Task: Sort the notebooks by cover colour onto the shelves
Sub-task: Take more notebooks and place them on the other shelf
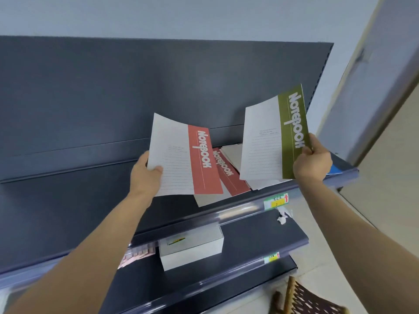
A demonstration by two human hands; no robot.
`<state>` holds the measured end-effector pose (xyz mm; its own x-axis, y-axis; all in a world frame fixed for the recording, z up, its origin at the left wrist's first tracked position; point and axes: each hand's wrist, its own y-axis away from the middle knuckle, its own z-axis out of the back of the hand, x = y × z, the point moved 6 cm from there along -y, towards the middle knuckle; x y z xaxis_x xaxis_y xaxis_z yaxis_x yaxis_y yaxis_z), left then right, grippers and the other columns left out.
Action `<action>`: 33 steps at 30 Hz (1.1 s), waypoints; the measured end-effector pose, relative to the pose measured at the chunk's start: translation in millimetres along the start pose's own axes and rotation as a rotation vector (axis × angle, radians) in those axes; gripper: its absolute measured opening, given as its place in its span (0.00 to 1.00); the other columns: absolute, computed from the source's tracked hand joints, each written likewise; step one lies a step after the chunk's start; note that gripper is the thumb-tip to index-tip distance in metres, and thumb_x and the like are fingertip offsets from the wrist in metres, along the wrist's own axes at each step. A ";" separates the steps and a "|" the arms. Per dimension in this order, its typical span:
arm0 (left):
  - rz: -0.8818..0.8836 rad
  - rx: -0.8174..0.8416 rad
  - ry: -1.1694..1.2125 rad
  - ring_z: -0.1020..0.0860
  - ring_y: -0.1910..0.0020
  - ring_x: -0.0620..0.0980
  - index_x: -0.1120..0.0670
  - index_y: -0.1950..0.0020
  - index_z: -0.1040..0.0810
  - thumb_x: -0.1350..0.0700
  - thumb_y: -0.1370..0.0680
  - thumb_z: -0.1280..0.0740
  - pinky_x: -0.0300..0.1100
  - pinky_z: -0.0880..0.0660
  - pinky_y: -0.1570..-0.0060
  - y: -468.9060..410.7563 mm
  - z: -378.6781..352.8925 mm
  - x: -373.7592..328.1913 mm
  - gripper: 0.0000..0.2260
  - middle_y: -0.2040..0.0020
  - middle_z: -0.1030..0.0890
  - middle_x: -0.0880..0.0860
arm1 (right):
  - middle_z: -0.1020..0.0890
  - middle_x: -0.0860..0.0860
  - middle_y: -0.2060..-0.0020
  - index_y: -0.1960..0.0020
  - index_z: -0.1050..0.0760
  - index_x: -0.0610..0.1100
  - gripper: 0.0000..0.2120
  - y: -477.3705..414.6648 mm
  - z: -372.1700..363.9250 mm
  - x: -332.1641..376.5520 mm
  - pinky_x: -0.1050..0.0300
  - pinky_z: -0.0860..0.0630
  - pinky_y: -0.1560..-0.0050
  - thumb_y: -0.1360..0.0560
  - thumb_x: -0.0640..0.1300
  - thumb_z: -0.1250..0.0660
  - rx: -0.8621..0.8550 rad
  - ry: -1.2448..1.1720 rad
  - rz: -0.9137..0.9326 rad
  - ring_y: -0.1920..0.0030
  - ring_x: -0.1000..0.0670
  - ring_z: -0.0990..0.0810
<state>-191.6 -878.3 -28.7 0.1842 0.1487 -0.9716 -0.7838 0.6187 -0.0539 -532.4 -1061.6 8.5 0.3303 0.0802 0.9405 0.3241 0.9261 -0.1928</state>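
Head view looks down on a dark grey shelf unit against a pale wall. The left hand (145, 175) holds a red notebook (204, 162) by its left edge, thumb on the white lined part of the cover and fingers curled behind it, so the notebook hangs tilted just above the top shelf (68, 211). The right hand (314, 162) pinches a green notebook (292, 132) at its lower right corner, thumb over the green band, and holds it higher, near the shelf's right end. Each cover has a coloured band reading NOTEBOOK beside a white lined panel. Beneath and between the two held notebooks a loose pile (229, 175) lies flat on the top shelf: another red cover on top, pale sheets fanned out under and beside it, their colours hard to tell. A yellow and green price label (275, 201) sits in the clear strip along the shelf's front edge, with a torn paper scrap (282, 217) just below. On the lower shelf (260, 234) stands a white box (192, 250). A woven basket (313, 300) shows at bottom right.
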 end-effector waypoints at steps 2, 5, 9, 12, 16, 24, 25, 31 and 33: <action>0.030 0.026 -0.025 0.26 0.48 0.50 0.51 0.32 0.31 0.65 0.20 0.41 0.43 0.28 0.51 -11.4 -17.4 7.6 0.18 0.44 0.24 0.49 | 0.20 0.53 0.47 0.33 0.26 0.51 0.24 -11.9 0.5 -4.9 0.61 0.28 0.53 0.21 0.33 0.48 -0.020 0.001 0.015 0.52 0.51 0.23; 0.085 0.067 -0.068 0.28 0.49 0.50 0.54 0.31 0.32 0.64 0.20 0.43 0.43 0.31 0.52 -21.8 -45.2 17.1 0.18 0.46 0.26 0.50 | 0.20 0.54 0.48 0.34 0.25 0.52 0.24 -28.7 3.0 -10.6 0.62 0.29 0.55 0.21 0.33 0.48 -0.045 0.027 0.010 0.54 0.51 0.24; 0.141 0.093 -0.111 0.29 0.50 0.50 0.57 0.32 0.33 0.64 0.20 0.43 0.43 0.32 0.54 -28.0 -77.0 28.1 0.17 0.47 0.28 0.50 | 0.20 0.53 0.43 0.33 0.26 0.52 0.23 -50.4 1.1 -21.7 0.63 0.29 0.55 0.20 0.35 0.48 -0.044 0.045 -0.013 0.50 0.50 0.22; 0.171 0.092 -0.149 0.29 0.50 0.51 0.58 0.32 0.33 0.64 0.20 0.43 0.43 0.31 0.53 -30.7 -94.5 36.8 0.16 0.45 0.27 0.52 | 0.20 0.55 0.47 0.34 0.25 0.52 0.22 -69.7 -1.4 -30.4 0.63 0.29 0.54 0.20 0.35 0.48 -0.024 0.051 -0.015 0.52 0.51 0.23; 0.216 0.070 -0.169 0.29 0.50 0.50 0.58 0.32 0.33 0.65 0.20 0.43 0.44 0.31 0.53 -33.1 -117.7 45.0 0.17 0.40 0.25 0.55 | 0.21 0.54 0.48 0.34 0.25 0.52 0.21 -100.9 -7.7 -42.1 0.62 0.29 0.53 0.20 0.35 0.46 0.036 0.046 -0.023 0.52 0.52 0.25; 0.330 0.038 -0.475 0.27 0.63 0.55 0.64 0.52 0.26 0.67 0.24 0.41 0.42 0.31 0.67 -38.8 -149.1 65.6 0.05 0.54 0.24 0.60 | 0.19 0.50 0.44 0.35 0.24 0.48 0.19 -163.9 -17.9 -59.1 0.62 0.30 0.50 0.21 0.34 0.43 0.172 0.037 -0.019 0.52 0.53 0.26; 0.343 0.026 -0.515 0.29 0.66 0.54 0.63 0.57 0.27 0.68 0.24 0.42 0.41 0.32 0.69 -38.9 -153.1 66.9 0.05 0.57 0.25 0.60 | 0.19 0.51 0.44 0.35 0.24 0.48 0.19 -173.6 -17.9 -60.6 0.62 0.29 0.50 0.21 0.34 0.42 0.181 0.037 -0.024 0.52 0.53 0.25; 0.430 -0.013 -0.818 0.30 0.41 0.64 0.68 0.44 0.27 0.65 0.24 0.40 0.53 0.29 0.44 -34.7 -165.8 58.1 0.11 0.39 0.29 0.67 | 0.23 0.56 0.55 0.36 0.23 0.49 0.19 -213.7 -19.3 -68.5 0.56 0.24 0.46 0.21 0.34 0.43 0.179 0.013 -0.028 0.51 0.51 0.23; 0.441 -0.065 -0.954 0.36 0.35 0.63 0.65 0.36 0.31 0.61 0.23 0.39 0.54 0.36 0.36 -29.2 -167.1 49.5 0.17 0.33 0.36 0.64 | 0.23 0.56 0.55 0.36 0.24 0.48 0.19 -220.4 -21.4 -71.9 0.55 0.23 0.46 0.21 0.34 0.43 0.169 -0.010 -0.041 0.52 0.51 0.23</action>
<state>-258.7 -1017.9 -113.8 0.2433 0.9138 -0.3252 -0.9203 0.3234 0.2202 -608.6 -1279.3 -22.6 0.3105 0.0438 0.9495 0.1829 0.9775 -0.1049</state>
